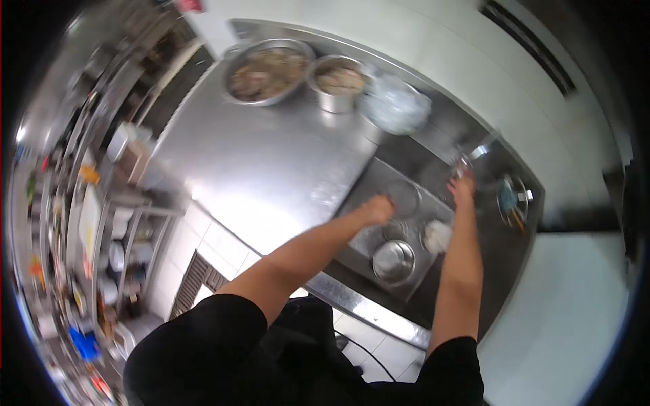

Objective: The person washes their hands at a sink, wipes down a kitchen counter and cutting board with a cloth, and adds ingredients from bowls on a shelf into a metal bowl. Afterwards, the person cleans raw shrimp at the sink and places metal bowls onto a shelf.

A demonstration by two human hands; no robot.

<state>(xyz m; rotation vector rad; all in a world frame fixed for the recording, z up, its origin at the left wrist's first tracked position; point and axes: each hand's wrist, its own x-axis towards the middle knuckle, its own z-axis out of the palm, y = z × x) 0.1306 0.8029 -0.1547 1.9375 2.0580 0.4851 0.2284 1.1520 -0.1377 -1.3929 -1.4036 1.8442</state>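
Observation:
My left hand (381, 209) is closed at the near edge of a round, see-through item (404, 199), perhaps a strainer, over the steel sink (363, 181). My right hand (462, 185) reaches to the metal tap (463, 164) at the sink's back, its fingers against the lower part. Below my hands, a round metal bowl (393, 262) rests in the sink. A whitish item (438, 237) in a round container lies beside my right forearm. Blur hides the finer details of both grips.
A wide bowl of food (267, 72), a smaller pot of food (338, 80) and a clear plastic bag (395, 104) stand along the back wall. A small basket with utensils (512, 197) is right of the tap. Shelves with dishes (116, 254) stand at left.

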